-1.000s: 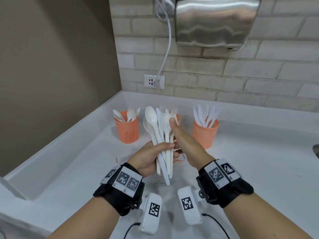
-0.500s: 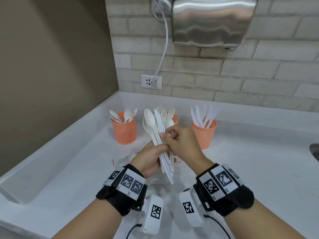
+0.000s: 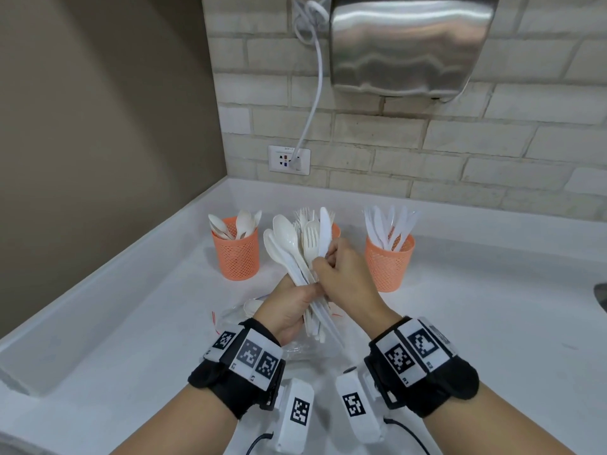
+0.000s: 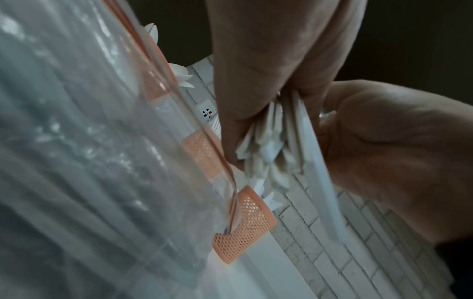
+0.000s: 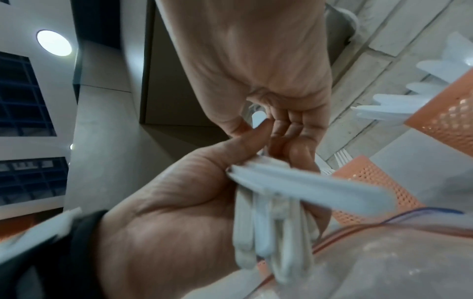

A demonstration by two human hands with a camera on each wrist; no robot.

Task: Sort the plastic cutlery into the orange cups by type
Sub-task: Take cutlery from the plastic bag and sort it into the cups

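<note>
Three orange cups stand in a row on the bench [image 3: 492,323]: spoon cup [image 3: 237,254], middle fork cup [image 3: 335,229], knife cup [image 3: 389,267]. The left hand [image 3: 289,310] has its fingers clamped on one upright cutlery bundle [image 3: 297,254], handles down, heads toward the wall. The right hand [image 3: 345,274] pinches a knife [image 3: 324,233] within it.

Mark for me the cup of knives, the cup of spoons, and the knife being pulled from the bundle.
cup of knives [image 3: 389,267], head view, on its mesh wall.
cup of spoons [image 3: 237,257], head view, on its mesh wall.
knife [image 3: 324,231], head view, on the blade above the right hand's fingers.
</note>
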